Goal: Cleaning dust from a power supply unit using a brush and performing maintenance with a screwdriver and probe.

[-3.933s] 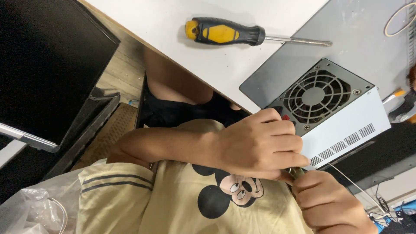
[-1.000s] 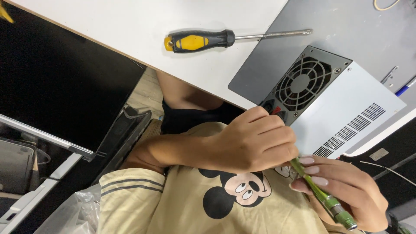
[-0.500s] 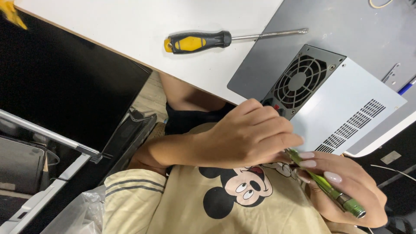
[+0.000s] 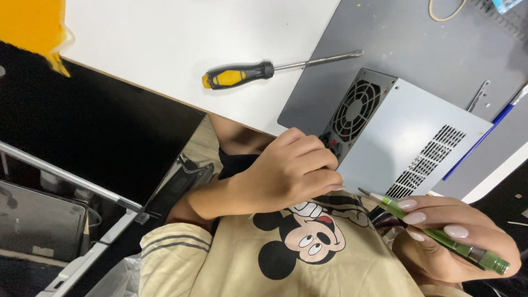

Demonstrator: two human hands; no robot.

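Right hand [image 4: 448,248] is clamped on a green driver [image 4: 437,235], tip just short of the supply [image 4: 407,132], which the left hand [image 4: 291,170], fingers curled, steadies at its socket corner; we judge aiming is in hand, and seating the tip squarely comes next.

one head view, close, looking down over lap and desk edge [image 4: 165,93]
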